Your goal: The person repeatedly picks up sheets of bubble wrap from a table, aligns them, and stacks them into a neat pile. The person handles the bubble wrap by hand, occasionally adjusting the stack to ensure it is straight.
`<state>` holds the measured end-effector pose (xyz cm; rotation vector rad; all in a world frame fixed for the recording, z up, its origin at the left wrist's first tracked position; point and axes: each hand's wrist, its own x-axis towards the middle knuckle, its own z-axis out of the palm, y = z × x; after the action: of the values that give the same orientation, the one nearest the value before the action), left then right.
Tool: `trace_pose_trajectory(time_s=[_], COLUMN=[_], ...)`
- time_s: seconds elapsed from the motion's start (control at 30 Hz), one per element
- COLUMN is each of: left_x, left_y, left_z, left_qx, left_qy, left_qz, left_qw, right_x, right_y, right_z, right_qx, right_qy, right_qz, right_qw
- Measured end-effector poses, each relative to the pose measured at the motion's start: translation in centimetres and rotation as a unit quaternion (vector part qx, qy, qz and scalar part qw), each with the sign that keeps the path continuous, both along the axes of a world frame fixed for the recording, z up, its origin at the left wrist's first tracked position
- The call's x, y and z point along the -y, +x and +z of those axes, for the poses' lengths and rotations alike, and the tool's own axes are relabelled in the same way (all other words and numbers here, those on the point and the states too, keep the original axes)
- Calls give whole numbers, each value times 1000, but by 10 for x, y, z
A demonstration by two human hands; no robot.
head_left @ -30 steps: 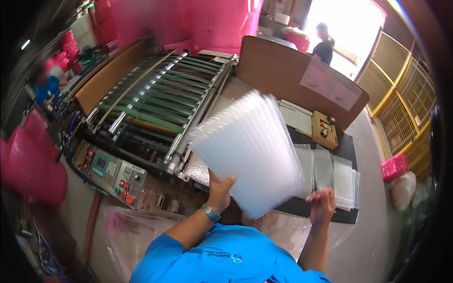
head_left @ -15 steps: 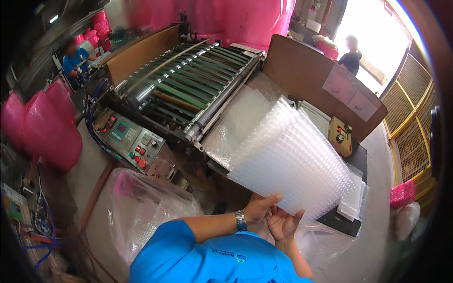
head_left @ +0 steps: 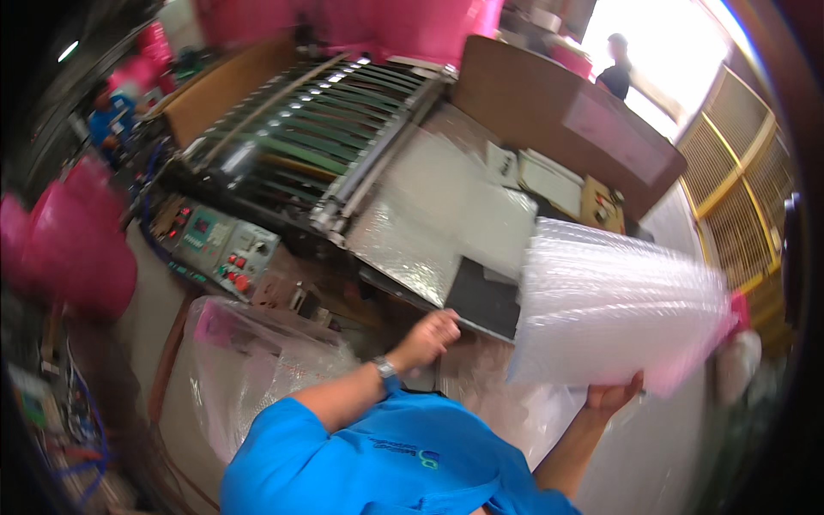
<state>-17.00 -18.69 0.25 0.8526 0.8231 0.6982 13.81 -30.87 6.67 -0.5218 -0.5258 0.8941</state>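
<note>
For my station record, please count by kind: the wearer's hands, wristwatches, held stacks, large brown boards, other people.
Wearer's hands: 2 (left hand, right hand)
Wristwatch: 1
Held bubble-wrap stack: 1
Brown boards: 2 (left board, right board)
Other people: 2 (person in blue, person in dark)
Total: 8

Left forearm angled inward, left grip half-curled, right forearm slanting outward, right grip clasping, partly hidden

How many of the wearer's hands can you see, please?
2: the left hand, by the black table, and the right hand, gripping the lower edge of the bubble wrap, its fingers partly hidden.
</note>
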Motion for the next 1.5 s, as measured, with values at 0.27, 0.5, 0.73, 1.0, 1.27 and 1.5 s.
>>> trace_pose_trajectory(time_s=[0.27, 0.5, 0.73, 1.0, 1.27, 1.5], left_x=[-54, -23, -13, -30, -33, -16], left_y=[-2, 63, 65, 69, 24, 24], left_z=[83, 48, 45, 63, 70, 85], left_qx=[-18, 49, 57, 209, 11, -30], left_qy=[286, 86, 96, -20, 137, 257], left_qz=[-101, -181, -159, -109, -172, -240], left_qw=[953, 978, 981, 972, 975, 936], right_x=[-1, -12, 18, -7, -7, -10], right_y=[-14, -30, -59, -49, -51, -88], right_z=[29, -24, -50, -21, -30, -26], right_qx=[116, 42, 106, 108, -135, -178], right_qy=[-220, -218, -341, -260, -235, -220], right_qz=[-17, 94, 92, 74, 131, 197], right_qw=[968, 971, 930, 957, 954, 938])
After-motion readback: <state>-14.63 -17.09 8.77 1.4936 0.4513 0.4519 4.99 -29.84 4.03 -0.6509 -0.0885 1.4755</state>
